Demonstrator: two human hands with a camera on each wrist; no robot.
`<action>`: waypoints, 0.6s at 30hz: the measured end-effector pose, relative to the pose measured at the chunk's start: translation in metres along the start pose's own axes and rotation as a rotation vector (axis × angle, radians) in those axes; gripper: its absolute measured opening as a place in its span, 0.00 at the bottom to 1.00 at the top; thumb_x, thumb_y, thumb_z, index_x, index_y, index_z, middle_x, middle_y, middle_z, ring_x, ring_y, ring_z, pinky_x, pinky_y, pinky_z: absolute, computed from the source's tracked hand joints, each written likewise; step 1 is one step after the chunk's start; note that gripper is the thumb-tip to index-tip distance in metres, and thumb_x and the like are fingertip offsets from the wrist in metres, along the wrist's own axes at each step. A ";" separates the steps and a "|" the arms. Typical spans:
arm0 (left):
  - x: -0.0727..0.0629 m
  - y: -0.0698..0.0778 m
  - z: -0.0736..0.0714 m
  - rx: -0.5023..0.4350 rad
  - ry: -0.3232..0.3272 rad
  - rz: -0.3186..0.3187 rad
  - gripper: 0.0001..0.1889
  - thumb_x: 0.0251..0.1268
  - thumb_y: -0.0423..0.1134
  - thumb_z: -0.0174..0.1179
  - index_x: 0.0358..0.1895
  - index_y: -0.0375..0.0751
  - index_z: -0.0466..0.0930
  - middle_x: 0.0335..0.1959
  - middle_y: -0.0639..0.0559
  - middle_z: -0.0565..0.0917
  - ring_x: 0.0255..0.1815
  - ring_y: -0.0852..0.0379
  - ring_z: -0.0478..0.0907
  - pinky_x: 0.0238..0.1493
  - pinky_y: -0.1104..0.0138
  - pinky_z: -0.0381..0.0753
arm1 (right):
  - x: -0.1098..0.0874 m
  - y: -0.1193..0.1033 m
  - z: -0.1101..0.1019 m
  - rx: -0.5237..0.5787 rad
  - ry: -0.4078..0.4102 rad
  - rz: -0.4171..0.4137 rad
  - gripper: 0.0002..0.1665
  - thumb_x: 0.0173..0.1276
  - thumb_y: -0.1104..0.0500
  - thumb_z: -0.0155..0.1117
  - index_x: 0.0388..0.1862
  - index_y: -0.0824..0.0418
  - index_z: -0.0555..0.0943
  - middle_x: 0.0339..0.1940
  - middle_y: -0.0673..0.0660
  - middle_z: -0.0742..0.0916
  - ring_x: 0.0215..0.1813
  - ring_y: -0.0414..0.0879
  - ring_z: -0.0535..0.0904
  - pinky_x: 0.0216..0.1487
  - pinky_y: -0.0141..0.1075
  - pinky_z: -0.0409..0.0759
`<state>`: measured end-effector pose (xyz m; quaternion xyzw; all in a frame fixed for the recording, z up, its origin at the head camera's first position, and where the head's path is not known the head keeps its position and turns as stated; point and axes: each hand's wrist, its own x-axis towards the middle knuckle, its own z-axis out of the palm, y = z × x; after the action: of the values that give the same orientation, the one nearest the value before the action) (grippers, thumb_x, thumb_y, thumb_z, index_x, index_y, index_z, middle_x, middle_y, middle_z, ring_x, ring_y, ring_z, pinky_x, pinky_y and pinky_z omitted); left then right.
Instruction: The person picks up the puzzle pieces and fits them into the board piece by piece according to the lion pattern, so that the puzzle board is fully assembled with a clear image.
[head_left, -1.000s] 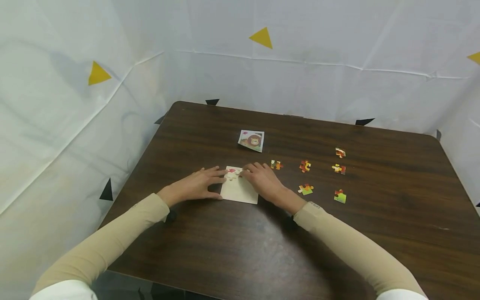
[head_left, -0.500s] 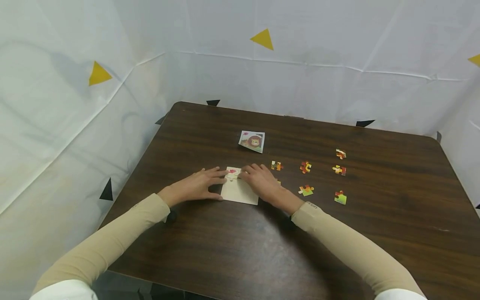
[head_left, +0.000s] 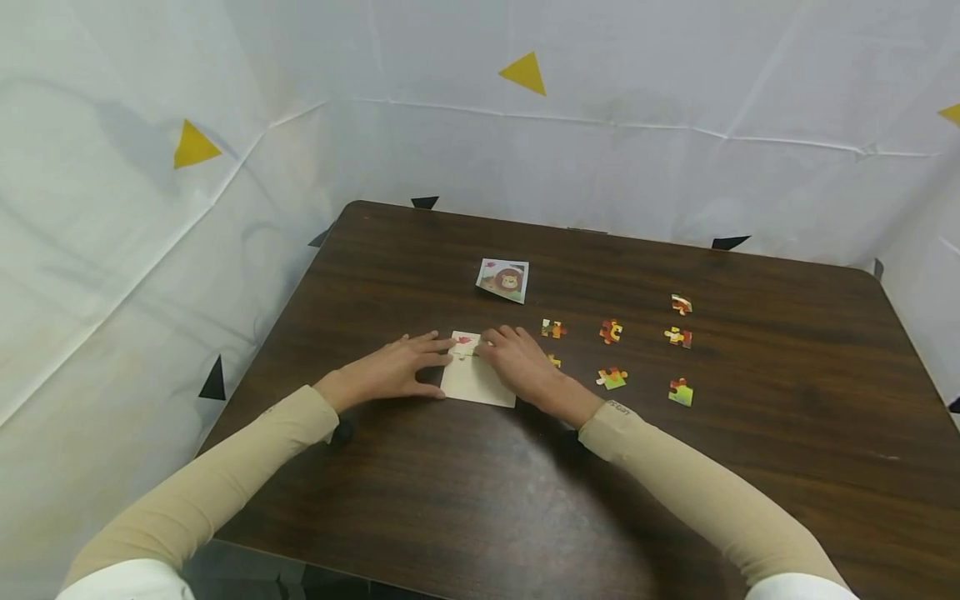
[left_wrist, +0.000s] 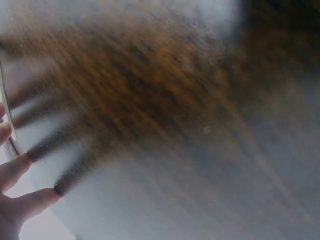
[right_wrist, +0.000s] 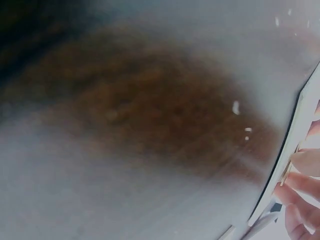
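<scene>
A square cream puzzle board lies on the table in the head view. A puzzle piece with a pink print sits in its far left corner. My left hand is spread along the board's left edge, fingertips touching that edge. Over the board's far right part, my right hand bends its fingers and pinches a puzzle piece, mostly hidden beneath them in the head view. In the right wrist view, fingers stand at the board's face beside a thin piece edge. The left wrist view shows fingertips near the tabletop.
Beyond the board lies a lion picture card, one corner lifted. Right of the board are several loose puzzle pieces, among them an orange one and a green one. One piece is partly behind the right hand. White sheeting surrounds the dark table.
My right hand has shifted slightly left over the board, uncovering part of a loose yellow piece behind it. My left hand stays in place.
</scene>
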<state>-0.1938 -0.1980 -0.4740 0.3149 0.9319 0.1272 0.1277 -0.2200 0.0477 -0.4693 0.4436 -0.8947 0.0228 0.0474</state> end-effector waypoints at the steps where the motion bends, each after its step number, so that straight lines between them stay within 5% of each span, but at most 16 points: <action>1: 0.000 0.000 0.000 -0.001 -0.001 0.001 0.36 0.59 0.62 0.61 0.68 0.48 0.71 0.75 0.55 0.59 0.76 0.46 0.52 0.66 0.37 0.57 | 0.000 0.000 0.000 0.004 0.001 0.004 0.14 0.72 0.65 0.57 0.52 0.57 0.83 0.54 0.58 0.82 0.53 0.52 0.76 0.48 0.44 0.75; 18: 0.000 0.001 -0.001 -0.007 -0.003 -0.007 0.36 0.59 0.61 0.62 0.67 0.46 0.71 0.75 0.52 0.60 0.76 0.46 0.52 0.66 0.38 0.58 | -0.001 0.003 0.002 0.006 0.025 0.009 0.15 0.71 0.64 0.58 0.53 0.55 0.83 0.53 0.58 0.82 0.51 0.52 0.76 0.46 0.45 0.76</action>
<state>-0.1938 -0.1970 -0.4722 0.3114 0.9323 0.1296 0.1308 -0.2217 0.0500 -0.4715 0.4395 -0.8959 0.0310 0.0571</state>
